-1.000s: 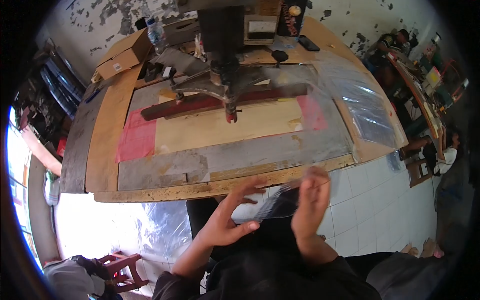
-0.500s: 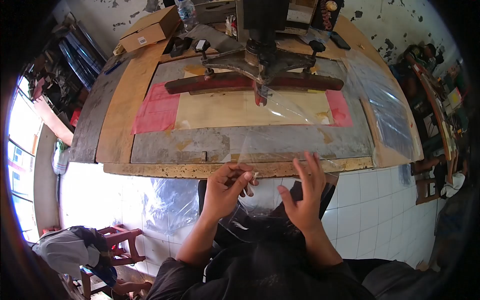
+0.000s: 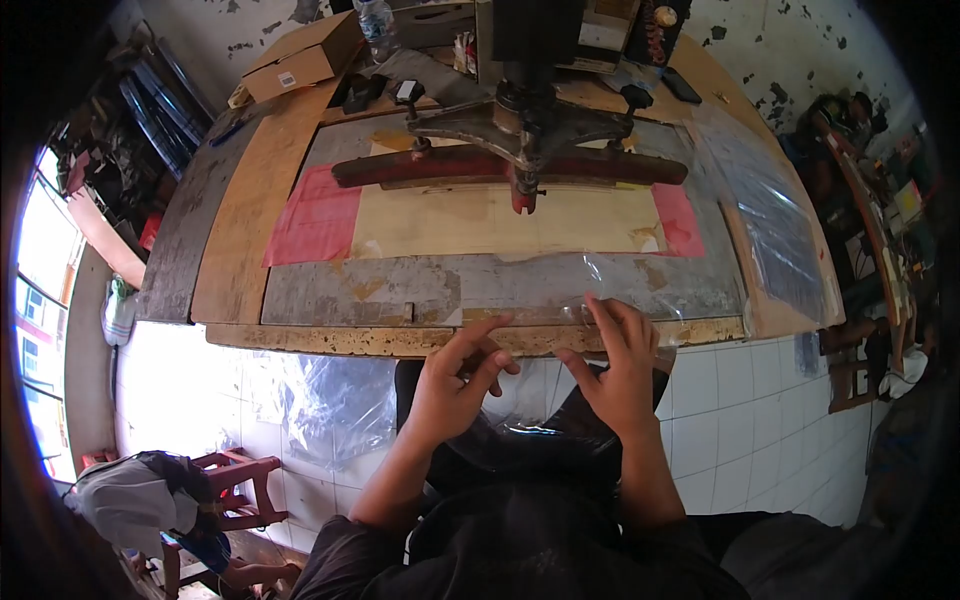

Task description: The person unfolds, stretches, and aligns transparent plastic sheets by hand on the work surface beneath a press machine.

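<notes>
A clear plastic sheet (image 3: pixel 540 385) hangs over the table's front edge between my hands and drapes onto my lap. Its upper part lies low over the grey board, with a shiny crease near my right fingertips. My left hand (image 3: pixel 455 395) is beside the sheet at the edge, index finger stretched out and thumb apart from it. Opposite, my right hand (image 3: pixel 622 385) has its fingers raised and its thumb separate, close against the sheet; whether they touch is hard to tell. Beyond them stands a press with a red bar (image 3: pixel 450 168) above a cream panel (image 3: pixel 500 220).
Pink strips (image 3: pixel 315 215) flank the panel. More clear plastic lies on the right side of the table (image 3: pixel 790 314) and on the tiled floor (image 3: pixel 340 410). A cardboard box (image 3: pixel 302 58) sits at the back left. A person (image 3: pixel 140 500) is beside a red stool (image 3: pixel 250 490).
The sheet, which rose toward the press, has come down low over the table edge. My left thumb and fingers have parted from a small pale bit. My right hand has moved slightly.
</notes>
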The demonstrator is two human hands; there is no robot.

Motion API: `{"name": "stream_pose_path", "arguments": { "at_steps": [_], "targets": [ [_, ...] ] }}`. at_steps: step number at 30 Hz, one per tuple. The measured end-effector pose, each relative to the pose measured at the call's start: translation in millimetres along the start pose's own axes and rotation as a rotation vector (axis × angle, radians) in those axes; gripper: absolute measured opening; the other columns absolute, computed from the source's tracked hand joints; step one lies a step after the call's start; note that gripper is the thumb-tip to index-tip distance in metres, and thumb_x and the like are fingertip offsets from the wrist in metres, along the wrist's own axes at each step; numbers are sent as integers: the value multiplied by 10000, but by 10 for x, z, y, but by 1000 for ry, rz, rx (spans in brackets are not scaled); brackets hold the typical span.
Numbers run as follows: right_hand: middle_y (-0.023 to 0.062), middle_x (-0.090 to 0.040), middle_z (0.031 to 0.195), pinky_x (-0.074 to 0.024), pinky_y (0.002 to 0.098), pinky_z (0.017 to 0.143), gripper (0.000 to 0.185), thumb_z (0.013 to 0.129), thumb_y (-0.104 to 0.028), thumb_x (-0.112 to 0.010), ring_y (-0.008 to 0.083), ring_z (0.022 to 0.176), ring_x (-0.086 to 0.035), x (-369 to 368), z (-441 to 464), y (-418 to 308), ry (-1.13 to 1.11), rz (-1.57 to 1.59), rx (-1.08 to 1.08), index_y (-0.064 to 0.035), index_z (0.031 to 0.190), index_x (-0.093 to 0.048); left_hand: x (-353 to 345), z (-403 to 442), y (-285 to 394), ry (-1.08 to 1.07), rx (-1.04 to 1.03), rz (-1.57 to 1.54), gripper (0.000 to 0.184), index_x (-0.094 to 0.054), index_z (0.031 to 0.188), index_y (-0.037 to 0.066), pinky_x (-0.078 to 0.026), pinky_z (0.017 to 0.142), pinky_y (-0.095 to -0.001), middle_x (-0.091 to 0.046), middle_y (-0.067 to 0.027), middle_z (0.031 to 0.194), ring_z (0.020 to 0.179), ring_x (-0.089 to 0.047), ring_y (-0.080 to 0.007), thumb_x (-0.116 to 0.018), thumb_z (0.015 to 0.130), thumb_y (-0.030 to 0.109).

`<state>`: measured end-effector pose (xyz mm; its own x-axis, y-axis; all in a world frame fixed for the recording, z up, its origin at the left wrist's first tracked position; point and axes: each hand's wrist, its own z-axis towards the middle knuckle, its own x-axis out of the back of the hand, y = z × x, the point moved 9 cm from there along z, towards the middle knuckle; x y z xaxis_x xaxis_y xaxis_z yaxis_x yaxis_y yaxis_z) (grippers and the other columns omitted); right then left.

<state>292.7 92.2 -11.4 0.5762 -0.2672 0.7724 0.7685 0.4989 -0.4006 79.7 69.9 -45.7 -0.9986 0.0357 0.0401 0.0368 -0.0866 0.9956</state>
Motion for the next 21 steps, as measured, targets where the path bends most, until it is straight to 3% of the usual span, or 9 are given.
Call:
{"name": "stream_pose_path", "arguments": {
  "at_steps": [4, 6, 10, 12, 13, 15, 18, 20, 21],
  "targets": [
    [118, -576, 1219, -410, 488, 1015, 768, 860, -467, -866, 327, 1147, -546, 67, 104, -14, -40, -46, -7, -103, 1487, -615, 55, -7, 48, 35, -50, 69, 489, -574, 1503, 51, -545, 650, -255, -757, -61, 904, 671, -660, -93, -665, 1027, -7],
    [90, -568, 1082, -427, 456, 987, 720, 820, -403, -915, 305, 1058, -552, 81, 143, 23, -71, 80, -86, -96, 1417, -657, 64, -13, 64, 40, -43, 80, 499, -567, 1510, 51, -545, 654, -255, -758, -60, 908, 675, -663, -93, -666, 1025, -11],
    [74, -555, 1002, -460, 435, 931, 610, 819, -296, -932, 297, 974, -564, -34, 87, 117, -167, 233, -181, -78, 1331, -683, 59, -36, 58, 29, -24, 49, 578, -489, 1567, 62, -550, 675, -266, -760, -64, 931, 685, -672, -105, -670, 1024, -12],
    [91, -606, 957, -506, 393, 811, 453, 872, -183, -891, 249, 892, -612, -72, 41, 110, -176, 375, -127, -49, 1257, -694, 79, -56, 64, 39, -2, 27, 606, -462, 1584, 66, -553, 685, -270, -761, -68, 953, 692, -676, -110, -674, 1022, -12],
    [91, -606, 957, -506, 393, 811, 453, 872, -183, -891, 249, 892, -612, -14, 25, 107, -180, 375, -123, -49, 1257, -694, 102, -67, 109, 58, -16, 26, 622, -450, 1592, 72, -555, 696, -271, -761, -81, 998, 711, -689, -118, -679, 1019, -11],
    [111, -699, 1010, -529, 313, 660, 311, 946, -105, -817, 178, 828, -681, 86, -15, 53, -309, 702, -197, -18, 1219, -696, 140, -73, 114, 81, -27, 22, 639, -437, 1600, 78, -556, 708, -272, -761, -94, 1043, 729, -701, -127, -685, 1017, -10],
    [122, -753, 1092, -516, 243, 550, 252, 986, -56, -765, 139, 783, -725, 370, -49, -2, -268, 994, -300, 0, 1220, -691, 139, -67, 187, -13, -139, 72, 664, -448, 1595, 83, -559, 736, -275, -744, -103, 1165, 830, -729, -149, -725, 995, 10],
    [128, -762, 1079, -496, 207, 497, 248, 1003, -115, -759, 132, 713, -726, 649, -25, 49, -210, 948, -250, 6, 1208, -687, -8, -77, 392, -227, -248, 327, 768, -384, 1621, 47, -572, 849, -325, -721, -124, 1241, 939, -708, -178, -772, 957, 21],
    [113, -751, 983, -468, 197, 476, 252, 1006, -154, -758, 116, 658, -698, 838, 4, 136, -114, 941, -314, 5, 1189, -689, -19, -81, 361, -250, -238, 273, 761, -434, 1598, 47, -572, 844, -331, -717, -127, 1274, 958, -703, -184, -806, 935, 43]
  ]
}}
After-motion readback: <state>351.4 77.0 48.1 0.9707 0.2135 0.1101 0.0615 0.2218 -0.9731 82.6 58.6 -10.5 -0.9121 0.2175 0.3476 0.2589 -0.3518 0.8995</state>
